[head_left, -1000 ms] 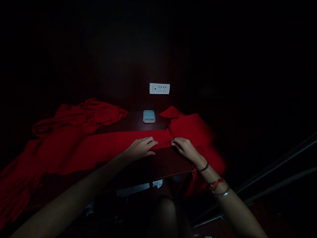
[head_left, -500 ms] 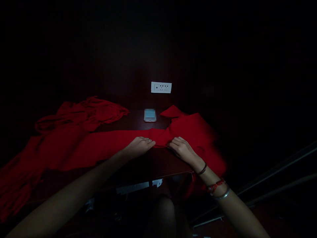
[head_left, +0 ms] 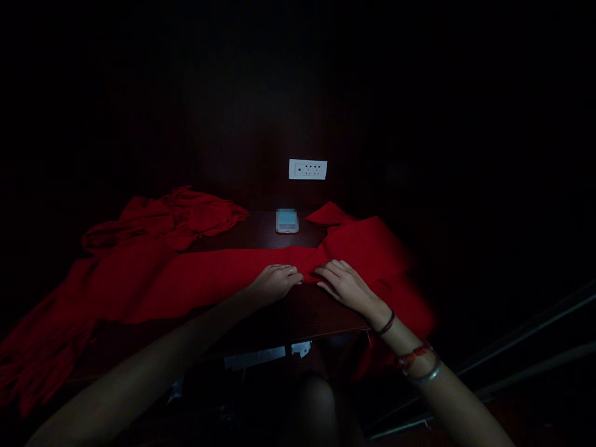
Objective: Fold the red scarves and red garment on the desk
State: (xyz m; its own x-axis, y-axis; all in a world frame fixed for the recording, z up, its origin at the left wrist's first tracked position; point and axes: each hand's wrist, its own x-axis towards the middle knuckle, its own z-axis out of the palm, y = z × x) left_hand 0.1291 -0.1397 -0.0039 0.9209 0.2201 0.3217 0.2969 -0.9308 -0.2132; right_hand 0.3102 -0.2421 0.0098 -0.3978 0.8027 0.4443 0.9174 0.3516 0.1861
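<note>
A long red cloth (head_left: pixel 195 273) lies across a dark wooden table (head_left: pixel 307 313) in a very dim room. My left hand (head_left: pixel 274 282) rests at the cloth's near edge with its fingers curled, a ring on one finger. My right hand (head_left: pixel 342 282) lies just to the right, fingers bent onto the same edge, bracelets at the wrist. The fingertips of both hands almost meet at the cloth's edge. Whether either hand pinches the fabric is hard to tell in the dark.
A small phone (head_left: pixel 287 221) lies at the back of the table. A white wall socket (head_left: pixel 308 169) sits above it. More bunched red cloth (head_left: pixel 172 214) lies at the back left. Pale paper (head_left: pixel 261 356) shows under the table's front edge. My knee (head_left: pixel 311 403) is below.
Both hands have drawn closer together along the cloth's near edge. The view has shifted slightly to the left, so everything sits a little more to the right.
</note>
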